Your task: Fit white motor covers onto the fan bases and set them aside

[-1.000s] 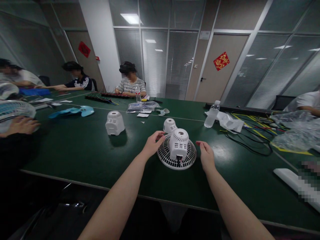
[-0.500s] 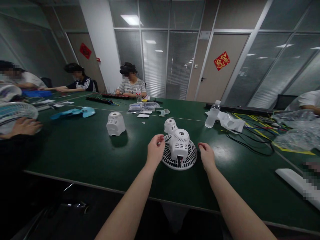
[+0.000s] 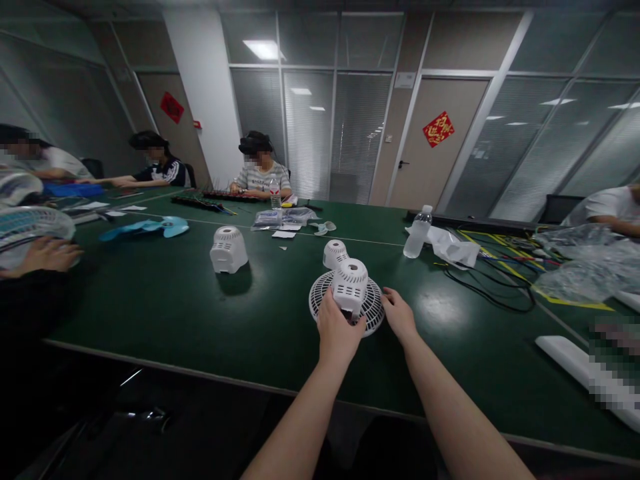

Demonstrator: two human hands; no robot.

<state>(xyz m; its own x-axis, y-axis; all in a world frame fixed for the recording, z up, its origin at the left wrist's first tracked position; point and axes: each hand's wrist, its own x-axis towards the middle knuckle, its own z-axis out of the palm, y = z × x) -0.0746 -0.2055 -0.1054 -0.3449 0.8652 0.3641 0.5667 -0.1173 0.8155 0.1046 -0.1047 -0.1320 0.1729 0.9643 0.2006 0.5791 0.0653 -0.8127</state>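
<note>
A white fan motor housing (image 3: 351, 276) with vent slots stands on a round white fan grille (image 3: 375, 319) lying flat on the green table. My left hand (image 3: 338, 330) is wrapped round the near lower part of the housing, fingers on its left side and thumb at the front right. It hides the lower front of the housing and part of the grille. At the grille's right rim, my right hand (image 3: 400, 315) has its fingertips closed against the edge. Just behind the grille is a smaller-looking white housing (image 3: 334, 253). Another white housing (image 3: 229, 251) stands apart to the left.
Blue fan blades (image 3: 173, 227) lie at the left, near a co-worker's hand (image 3: 50, 257) on another fan grille. A water bottle (image 3: 417, 233), black cables (image 3: 500, 293) and clear plastic bags (image 3: 590, 267) occupy the right. Other people sit around the table.
My left hand has moved right from beside the grille onto the front of the housing and taken hold of it. My right hand has come in to the grille's rim.
</note>
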